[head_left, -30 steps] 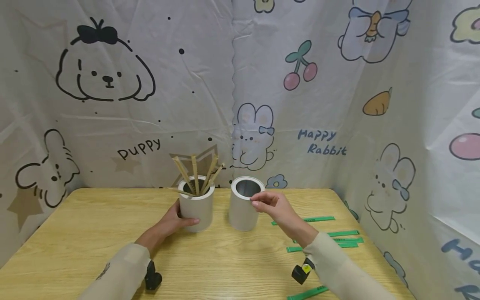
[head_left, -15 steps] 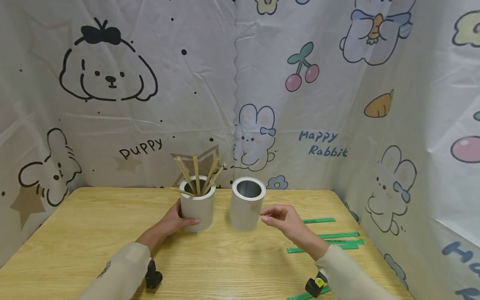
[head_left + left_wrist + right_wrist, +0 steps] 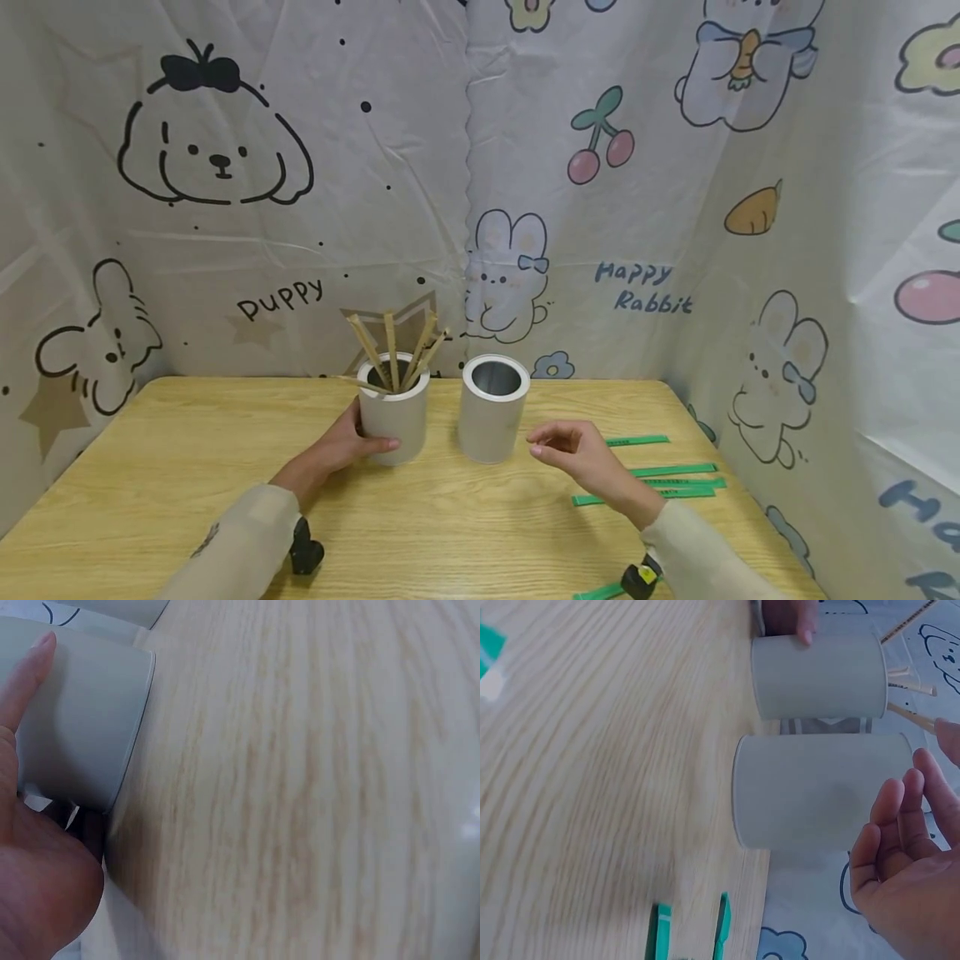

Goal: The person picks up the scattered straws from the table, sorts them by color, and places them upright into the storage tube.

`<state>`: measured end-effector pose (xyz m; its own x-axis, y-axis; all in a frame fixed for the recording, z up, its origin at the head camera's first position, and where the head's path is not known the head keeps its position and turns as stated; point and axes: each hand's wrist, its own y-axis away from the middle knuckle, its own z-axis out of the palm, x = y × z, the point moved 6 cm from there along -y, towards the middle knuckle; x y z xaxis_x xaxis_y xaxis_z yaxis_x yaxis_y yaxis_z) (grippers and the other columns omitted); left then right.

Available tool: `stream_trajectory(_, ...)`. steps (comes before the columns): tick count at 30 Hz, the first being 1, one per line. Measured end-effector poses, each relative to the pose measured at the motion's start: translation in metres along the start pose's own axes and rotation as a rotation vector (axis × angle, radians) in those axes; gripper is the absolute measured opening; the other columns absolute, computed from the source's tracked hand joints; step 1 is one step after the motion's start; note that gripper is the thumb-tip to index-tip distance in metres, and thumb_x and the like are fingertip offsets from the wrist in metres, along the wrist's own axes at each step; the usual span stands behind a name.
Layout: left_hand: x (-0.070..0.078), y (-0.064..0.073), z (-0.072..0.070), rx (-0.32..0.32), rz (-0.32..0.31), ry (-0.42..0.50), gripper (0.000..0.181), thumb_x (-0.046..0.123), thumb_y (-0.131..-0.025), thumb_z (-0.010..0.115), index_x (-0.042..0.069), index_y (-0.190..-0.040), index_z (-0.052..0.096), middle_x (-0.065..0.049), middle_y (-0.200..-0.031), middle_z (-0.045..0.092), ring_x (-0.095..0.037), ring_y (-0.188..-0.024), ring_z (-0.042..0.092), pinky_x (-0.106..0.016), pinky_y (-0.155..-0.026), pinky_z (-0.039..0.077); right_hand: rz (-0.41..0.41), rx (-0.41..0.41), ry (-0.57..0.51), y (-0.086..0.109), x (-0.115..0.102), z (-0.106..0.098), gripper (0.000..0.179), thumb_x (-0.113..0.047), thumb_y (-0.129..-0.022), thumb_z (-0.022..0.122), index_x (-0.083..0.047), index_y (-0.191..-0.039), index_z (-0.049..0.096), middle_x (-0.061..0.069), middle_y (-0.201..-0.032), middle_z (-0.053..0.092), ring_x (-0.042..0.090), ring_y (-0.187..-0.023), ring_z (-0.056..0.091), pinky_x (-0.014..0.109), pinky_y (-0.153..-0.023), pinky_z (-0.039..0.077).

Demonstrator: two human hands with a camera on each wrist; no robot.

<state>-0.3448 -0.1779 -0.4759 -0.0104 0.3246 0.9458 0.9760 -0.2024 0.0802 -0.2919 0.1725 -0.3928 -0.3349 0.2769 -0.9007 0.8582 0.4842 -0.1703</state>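
Note:
My left hand [image 3: 348,446] grips a pale grey round canister [image 3: 405,421] from its left side, thumb across the front and the other fingers hidden behind it. Several slim tan stick packets [image 3: 392,346] poke out of its top, one leaning low over the left rim. Beside it on the right stands a second, matching canister [image 3: 489,433] with a bare inside wall. My right hand [image 3: 581,454] hovers just right of that second canister, apart from it, fingers loosely bent and nothing between them; the right wrist view shows the palm [image 3: 915,885] bare.
Several green stick packets [image 3: 675,471] lie on the wooden table [image 3: 450,533] under and beyond my right forearm. Another green packet [image 3: 600,592] lies near the front, by the right wrist camera [image 3: 641,577]. A printed cloth [image 3: 390,208] hangs close behind the table and along its right side.
My right hand has drawn back from the second canister's rim, down and to the right. My left hand keeps its hold on the packet-filled canister, which stays in place.

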Motion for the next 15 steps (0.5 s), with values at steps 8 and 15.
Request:
stream_trajectory(8, 0.01, 0.005, -0.003, 0.022, 0.042, -0.031, 0.111, 0.025, -0.082, 0.086, 0.004, -0.16, 0.01, -0.026, -0.16, 0.029, -0.046, -0.148, 0.031, -0.064, -0.123, 0.022, -0.013, -0.007, 0.054, 0.006, 0.001, -0.008, 0.024, -0.014, -0.099, 0.066, 0.005, -0.113, 0.069, 0.025, -0.111, 0.068, 0.007, -0.089, 0.067, 0.022, -0.08, 0.057)
stream_trajectory(15, 0.009, 0.013, -0.006, 0.02, 0.02, -0.034, 0.116, 0.03, -0.083, 0.085, 0.014, -0.163, 0.001, -0.026, -0.162, 0.027, -0.045, -0.149, 0.029, -0.066, -0.121, 0.024, 0.001, -0.006, 0.096, 0.012, 0.003, -0.014, 0.025, -0.013, -0.1, 0.064, 0.006, -0.115, 0.069, 0.026, -0.113, 0.068, 0.004, -0.087, 0.065, 0.022, -0.078, 0.056)
